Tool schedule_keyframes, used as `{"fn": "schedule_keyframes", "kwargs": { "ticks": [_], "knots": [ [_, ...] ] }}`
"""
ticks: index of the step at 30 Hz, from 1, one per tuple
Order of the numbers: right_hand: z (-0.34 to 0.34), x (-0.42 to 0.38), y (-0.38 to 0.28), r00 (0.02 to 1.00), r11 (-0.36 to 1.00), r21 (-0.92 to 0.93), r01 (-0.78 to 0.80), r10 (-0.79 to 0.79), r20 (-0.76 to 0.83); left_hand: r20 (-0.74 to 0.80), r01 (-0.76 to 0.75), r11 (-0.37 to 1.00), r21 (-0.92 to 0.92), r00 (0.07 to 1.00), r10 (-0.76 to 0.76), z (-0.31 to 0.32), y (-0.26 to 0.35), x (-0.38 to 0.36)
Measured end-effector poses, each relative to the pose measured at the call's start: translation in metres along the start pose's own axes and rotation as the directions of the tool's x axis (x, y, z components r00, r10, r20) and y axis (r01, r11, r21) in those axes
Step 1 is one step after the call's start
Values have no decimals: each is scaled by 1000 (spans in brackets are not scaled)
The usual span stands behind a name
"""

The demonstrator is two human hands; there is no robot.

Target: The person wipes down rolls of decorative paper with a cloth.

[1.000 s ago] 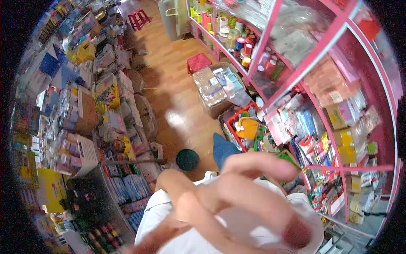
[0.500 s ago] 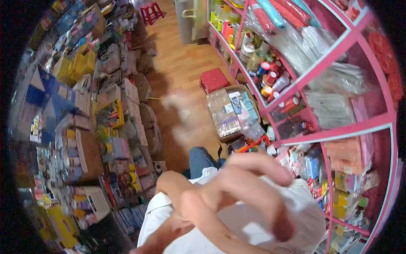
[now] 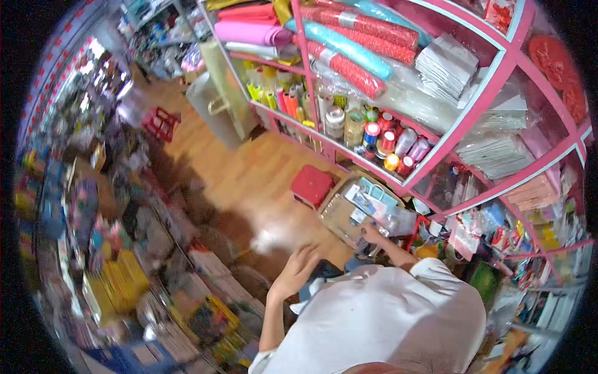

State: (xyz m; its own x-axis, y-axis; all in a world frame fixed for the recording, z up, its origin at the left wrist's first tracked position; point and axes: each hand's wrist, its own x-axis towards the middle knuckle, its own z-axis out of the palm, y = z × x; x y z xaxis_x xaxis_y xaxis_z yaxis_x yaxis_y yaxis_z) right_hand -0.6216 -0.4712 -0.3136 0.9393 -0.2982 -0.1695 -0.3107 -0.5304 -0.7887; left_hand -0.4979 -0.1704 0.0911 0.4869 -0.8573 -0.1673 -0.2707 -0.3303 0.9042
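My left hand [image 3: 296,272] is held out over the floor in front of my body. Its fingers are stretched and slightly spread, with nothing in them. On the other side, my right hand [image 3: 372,234] is lowered at the near edge of a cardboard box [image 3: 336,214]. It looks small and smeared, so I cannot tell whether its fingers are closed on anything. Inside the box, near that hand, are clear plastic packets [image 3: 398,219] and a light-blue item [image 3: 381,194].
A red stool [image 3: 313,186] stands against the box, and another red stool [image 3: 162,123] is farther down the wooden floor [image 3: 230,181]. Pink-framed shelves [image 3: 458,140] with rolls and spools run along the right. Crowded stacks with yellow packs [image 3: 118,283] line the left.
Both hands have come down from close to the camera, where they overlapped, and are now apart. The view has swung, so more of the back shelves shows.
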Motion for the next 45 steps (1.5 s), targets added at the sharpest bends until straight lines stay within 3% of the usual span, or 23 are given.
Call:
{"fn": "schedule_keyframes", "kwargs": {
  "ticks": [1, 3, 4, 5, 6, 7, 8, 9, 11, 12, 14, 15, 17, 18, 21, 23, 26, 29, 31, 35, 40, 42, 45],
  "knots": [
    [-25, 18, -23, 994, 997, -76, -7, -2, -114, -42, 33, 988, 148, 999, -27, -13, -58, -3],
    [-87, 54, -78, 904, 995, 100, 11, 32, -427, -82, 215, 942, 256, 976, -200, -46, -102, -4],
    [-137, 65, -143, 792, 997, 53, -51, 73, -606, -68, 356, 864, 357, 932, -356, -62, -121, -3],
    [-180, 94, -146, 721, 994, -110, -27, -57, -691, -47, 335, 866, 372, 938, -343, -75, -133, 5],
    [-231, 103, -207, 610, 995, -59, 81, -96, -787, -44, 317, 853, 414, 943, -329, -88, -142, 14],
    [-280, 116, -231, 678, 995, 77, -59, 96, -729, -42, 299, 841, 452, 948, -314, -99, -149, 28],
    [-321, 140, -238, 462, 932, -364, -4, -321, -827, -56, 219, 819, 531, 973, -224, -107, -156, 44],
    [-350, 145, -283, 453, 940, -314, -137, -223, -863, -39, 206, 822, 531, 975, -219, -112, -155, 60],
    [-407, 190, -288, 416, 868, -491, -82, -417, -808, -72, 75, 748, 659, 997, -37, -121, -143, 102],
    [-420, 205, -294, 412, 865, -494, -86, -420, -808, -48, -4, 805, 594, 998, 40, -126, -127, 122],
    [-436, 235, -314, 660, 717, -608, -340, -278, -698, 16, -100, 845, 525, 994, 108, -130, -118, 160],
    [-429, 245, -320, 654, 721, -605, -339, -282, -702, 73, -187, 875, 446, 982, 173, -133, -115, 177],
    [-391, 255, -327, 786, 509, -714, -481, -110, -608, 103, -199, 928, 315, 979, 175, -139, -91, 192],
    [-379, 261, -329, 783, 516, -710, -479, -115, -611, 132, -203, 965, 167, 974, 182, -147, -83, 201],
    [-372, 274, -326, 674, 607, -553, -571, -39, -738, 112, -183, 973, 137, 979, 168, -164, -97, 217],
    [-396, 281, -333, 562, 650, -527, -548, -181, -807, 123, -126, 989, 71, 985, 117, -178, -102, 230],
    [-428, 302, -338, 665, 591, -639, -492, -220, -714, 217, -89, 996, 4, 972, 86, -191, -128, 270],
    [-450, 334, -332, 726, 562, -658, -501, -140, -673, 200, -181, 920, -347, 944, 262, -176, -132, 352],
    [-462, 346, -340, 808, 515, -674, -530, 63, -586, 207, -222, 849, -479, 912, 355, -163, -122, 411],
    [-478, 344, -347, 767, 558, -633, -536, 10, -641, 274, -175, 801, -573, 880, 389, -132, -74, 519],
    [-487, 315, -390, 694, 392, -705, -591, -198, -692, 447, -226, 880, -417, 792, 415, -89, -36, 594],
    [-476, 304, -406, 666, 345, -698, -628, -226, -711, 529, 67, 832, -551, 799, 286, -88, -22, 602],
    [-457, 294, -419, 657, 283, -691, -665, -218, -721, 598, 169, 811, -560, 760, 254, -99, -18, 614]
  ]
}}
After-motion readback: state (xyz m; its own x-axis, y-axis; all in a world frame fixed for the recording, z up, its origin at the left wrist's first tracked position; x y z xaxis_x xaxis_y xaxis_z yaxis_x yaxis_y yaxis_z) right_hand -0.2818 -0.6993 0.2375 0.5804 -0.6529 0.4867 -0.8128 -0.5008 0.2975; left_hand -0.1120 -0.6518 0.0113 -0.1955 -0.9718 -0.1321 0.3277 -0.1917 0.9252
